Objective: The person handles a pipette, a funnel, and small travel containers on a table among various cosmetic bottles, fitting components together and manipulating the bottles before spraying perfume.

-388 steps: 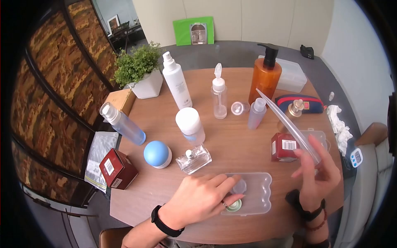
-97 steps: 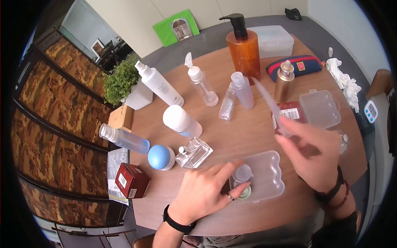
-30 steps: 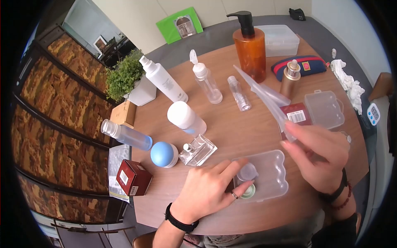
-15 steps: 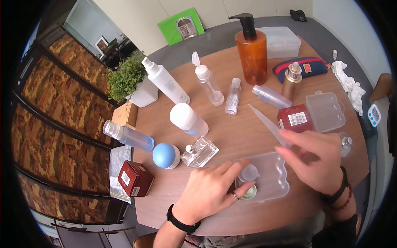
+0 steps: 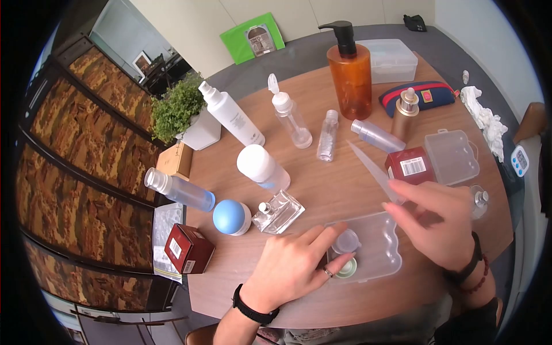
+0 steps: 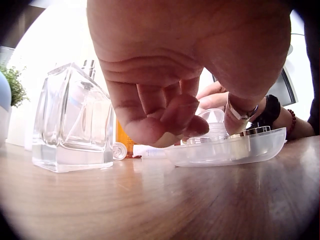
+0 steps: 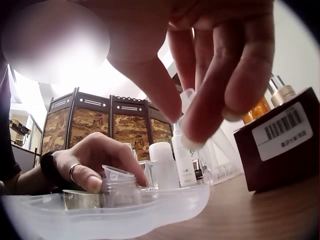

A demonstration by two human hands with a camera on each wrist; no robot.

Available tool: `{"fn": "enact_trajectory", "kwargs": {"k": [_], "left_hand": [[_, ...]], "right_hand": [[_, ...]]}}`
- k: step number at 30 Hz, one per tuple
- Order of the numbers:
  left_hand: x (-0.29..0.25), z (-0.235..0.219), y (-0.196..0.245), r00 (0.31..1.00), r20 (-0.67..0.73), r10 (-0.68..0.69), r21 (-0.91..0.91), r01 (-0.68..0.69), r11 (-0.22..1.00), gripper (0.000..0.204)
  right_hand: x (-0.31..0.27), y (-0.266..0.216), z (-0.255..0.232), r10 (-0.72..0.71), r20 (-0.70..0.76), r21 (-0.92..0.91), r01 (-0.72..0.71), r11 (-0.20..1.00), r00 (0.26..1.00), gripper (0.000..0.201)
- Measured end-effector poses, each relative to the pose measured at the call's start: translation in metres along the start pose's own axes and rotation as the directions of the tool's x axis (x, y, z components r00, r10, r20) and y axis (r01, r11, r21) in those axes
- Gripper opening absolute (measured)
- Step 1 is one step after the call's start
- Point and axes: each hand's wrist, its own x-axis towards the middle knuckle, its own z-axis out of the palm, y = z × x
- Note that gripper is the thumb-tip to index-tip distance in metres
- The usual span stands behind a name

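Observation:
My left hand (image 5: 292, 263) rests at the left side of a clear, shallow tray (image 5: 379, 244), its thumb touching a small green-rimmed jar (image 5: 347, 268) and its fingers beside a small clear jar (image 5: 345, 241). Both jars are in the tray. In the left wrist view, the fingertips bend loosely at the tray's rim (image 6: 225, 159). My right hand (image 5: 440, 224) pinches the wide end of a pointed translucent plastic piece (image 5: 374, 171) between thumb and index finger, above the tray's upper right corner. The piece's tip points up and left. In the right wrist view, the fingers partly hide it.
A dark red box (image 5: 409, 165) stands just beyond my right hand. A frosted bottle (image 5: 378, 137) lies behind it, near a small clear bottle (image 5: 328, 137). Perfume (image 5: 279, 213) and a blue-domed jar (image 5: 231, 217) are left of the tray. An amber pump bottle (image 5: 352, 83) stands farther back.
The frosted bottle, upright earlier, now lies on its side. The small clear bottle has turned. The pointed piece and my right hand have shifted slightly; my left hand stays at the tray.

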Motion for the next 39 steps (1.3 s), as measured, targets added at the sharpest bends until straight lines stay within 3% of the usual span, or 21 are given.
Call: {"fn": "enact_trajectory", "kwargs": {"k": [5, 8, 10, 11, 13, 17, 20, 22, 24, 26, 27, 29, 30, 32, 34, 36, 37, 39], "left_hand": [[0.000, 0.000, 0.000, 1.000, -0.005, 0.000, 0.001, 0.000, 1.000, 0.042], [-0.001, 0.002, -0.001, 1.000, -0.007, 0.012, 0.005, -0.012, 1.000, 0.042], [-0.001, 0.001, -0.001, 1.000, -0.002, 0.001, -0.015, -0.001, 1.000, 0.042], [-0.001, 0.001, -0.002, 1.000, -0.001, 0.002, -0.014, -0.002, 1.000, 0.042], [-0.002, 0.002, -0.002, 1.000, -0.007, 0.023, 0.027, -0.022, 0.999, 0.044], [0.003, -0.003, 0.009, 0.999, -0.016, -0.050, -0.025, 0.050, 0.998, 0.050], [0.002, -0.002, 0.010, 0.994, -0.104, -0.030, -0.055, 0.024, 0.998, 0.053], [-0.001, -0.001, 0.007, 0.982, -0.180, 0.050, 0.026, -0.046, 0.999, 0.055], [-0.003, -0.001, 0.009, 0.924, -0.363, 0.121, 0.111, -0.086, 0.990, 0.037], [-0.011, -0.003, 0.003, 0.828, -0.544, 0.139, 0.222, -0.018, 0.975, 0.030], [-0.011, -0.005, 0.004, 0.791, -0.610, 0.054, 0.205, 0.091, 0.975, 0.029], [-0.008, -0.017, 0.003, 0.713, -0.687, -0.139, 0.140, 0.317, 0.938, 0.027], [-0.007, -0.023, 0.003, 0.726, -0.650, -0.226, 0.091, 0.369, 0.925, 0.029], [-0.009, -0.034, -0.003, 0.820, -0.513, -0.254, 0.170, 0.387, 0.906, 0.033], [-0.008, -0.032, -0.007, 0.861, -0.452, -0.234, 0.226, 0.365, 0.903, 0.039], [-0.008, -0.027, -0.009, 0.873, -0.398, -0.283, 0.180, 0.376, 0.909, 0.038], [-0.007, -0.026, -0.012, 0.867, -0.399, -0.299, 0.170, 0.390, 0.905, 0.038], [-0.007, -0.024, -0.017, 0.885, -0.388, -0.260, 0.203, 0.356, 0.912, 0.035]], "right_hand": [[0.004, -0.002, 0.003, -0.098, -0.177, -0.013, 0.097, 0.995, 0.979, 0.033], [0.001, 0.001, 0.002, -0.090, -0.103, -0.008, 0.089, 0.996, 0.991, 0.034], [-0.001, 0.002, 0.005, 0.048, 0.006, 0.044, -0.048, 0.998, 0.999, 0.036], [-0.003, 0.002, 0.006, 0.049, 0.004, 0.045, -0.049, 0.998, 0.999, 0.036], [0.002, -0.002, 0.006, -0.043, -0.197, 0.000, 0.044, 0.999, 0.979, 0.034], [0.005, -0.004, -0.003, -0.105, -0.231, -0.098, 0.084, 0.992, 0.967, 0.031], [0.004, 0.000, -0.001, -0.106, -0.163, -0.061, 0.097, 0.993, 0.981, 0.029], [0.003, 0.000, 0.000, -0.025, -0.075, 0.011, 0.026, 1.000, 0.997, 0.028], [0.003, 0.001, -0.002, -0.047, -0.162, 0.026, 0.052, 0.998, 0.986, 0.028], [0.003, -0.002, -0.011, -0.076, -0.233, 0.055, 0.092, 0.994, 0.970, 0.030], [0.002, 0.000, -0.015, -0.064, -0.235, 0.075, 0.084, 0.994, 0.970, 0.030], [0.006, -0.001, -0.018, -0.226, -0.314, 0.023, 0.246, 0.969, 0.922, 0.031], [0.007, 0.000, -0.019, -0.234, -0.308, 0.049, 0.260, 0.964, 0.922, 0.031], [0.005, 0.005, -0.024, -0.288, -0.274, 0.058, 0.315, 0.947, 0.918, 0.030], [-0.003, 0.003, -0.025, -0.276, -0.176, 0.141, 0.302, 0.943, 0.945, 0.030], [-0.010, -0.005, -0.016, 0.048, -0.346, 0.519, 0.149, 0.841, 0.937, 0.030], [-0.011, 0.001, -0.019, -0.038, -0.339, 0.444, 0.195, 0.875, 0.940, 0.030], [-0.017, 0.006, -0.021, -0.026, -0.265, 0.416, 0.139, 0.899, 0.964, 0.030]]}}
